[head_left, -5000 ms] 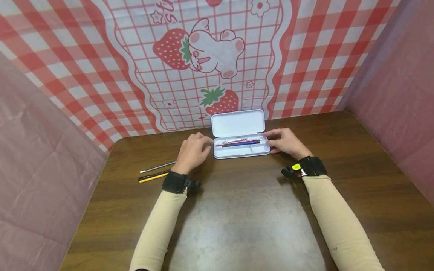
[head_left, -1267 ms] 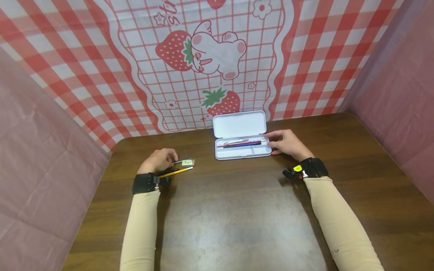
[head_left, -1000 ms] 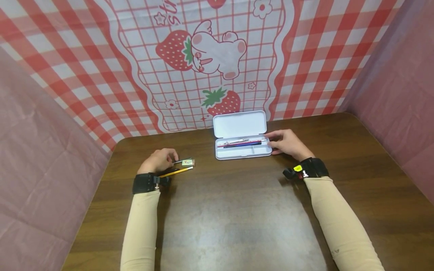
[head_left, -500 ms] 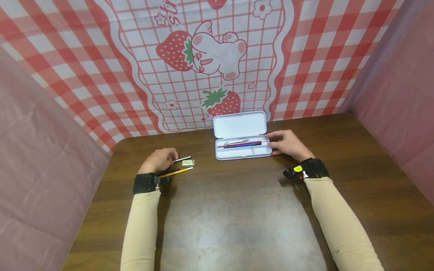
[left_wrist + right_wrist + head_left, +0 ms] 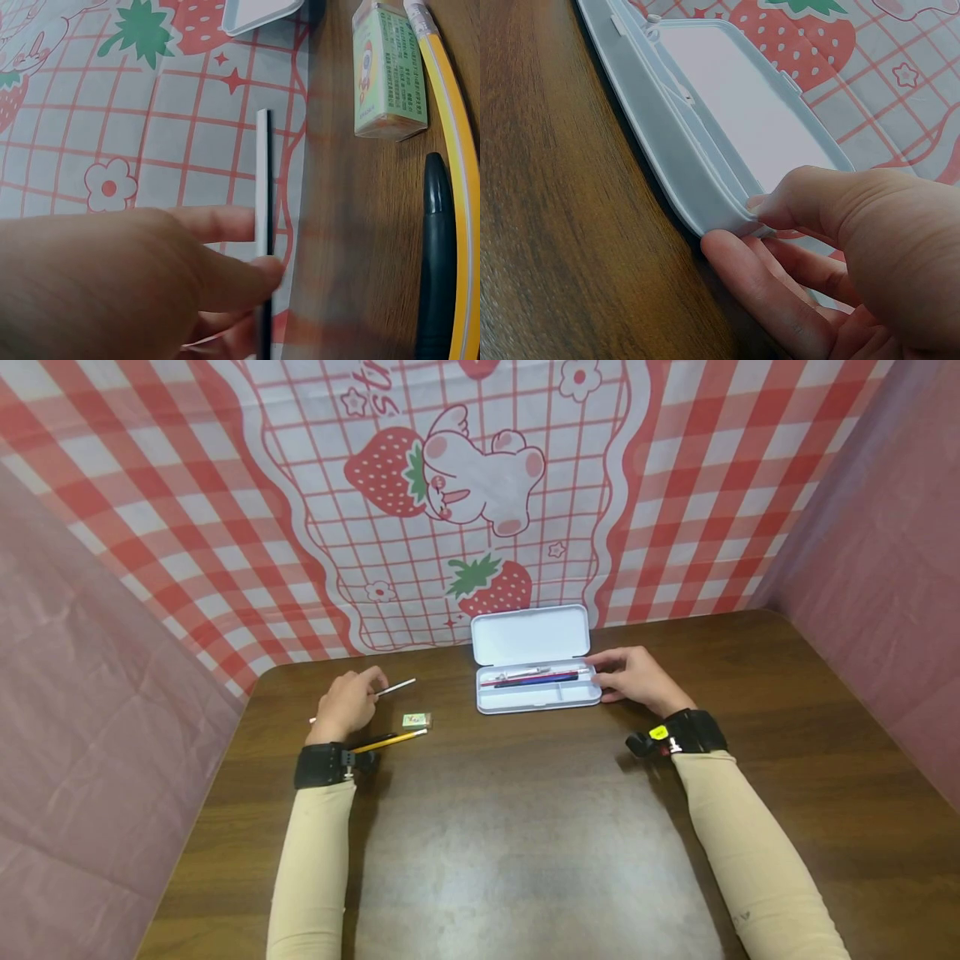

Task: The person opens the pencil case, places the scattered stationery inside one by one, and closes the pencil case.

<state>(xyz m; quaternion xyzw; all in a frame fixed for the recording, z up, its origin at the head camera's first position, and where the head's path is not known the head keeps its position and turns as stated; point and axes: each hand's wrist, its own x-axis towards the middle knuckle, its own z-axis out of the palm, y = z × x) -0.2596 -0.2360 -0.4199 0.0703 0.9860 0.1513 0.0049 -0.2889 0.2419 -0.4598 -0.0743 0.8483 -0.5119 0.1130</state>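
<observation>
My left hand (image 5: 347, 702) pinches a slim dark pencil (image 5: 262, 180) between thumb and fingers, its flat far end pointing up in the left wrist view. Light glints white along one side of it. At the right, my right hand (image 5: 637, 678) grips the short end of a white pencil case (image 5: 517, 700), thumb at the rim and fingers against the outer wall. The case lies open, lid (image 5: 530, 635) raised behind. A red pencil (image 5: 536, 677), a blue pen (image 5: 551, 678) and a silvery compass-like tool (image 5: 525, 672) lie in its back compartment.
Near my left hand on the wooden table (image 5: 495, 827) lie a plastic-wrapped eraser (image 5: 386, 75), a yellow pencil (image 5: 454, 150) and a black pen (image 5: 437, 247). A checked strawberry cloth (image 5: 480, 485) hangs behind the table, with pink cloth (image 5: 862, 543) at the sides.
My left hand moved from beside the case to the loose items, and has now raised the dark pencil up and away from the eraser. My right hand stays on the case.
</observation>
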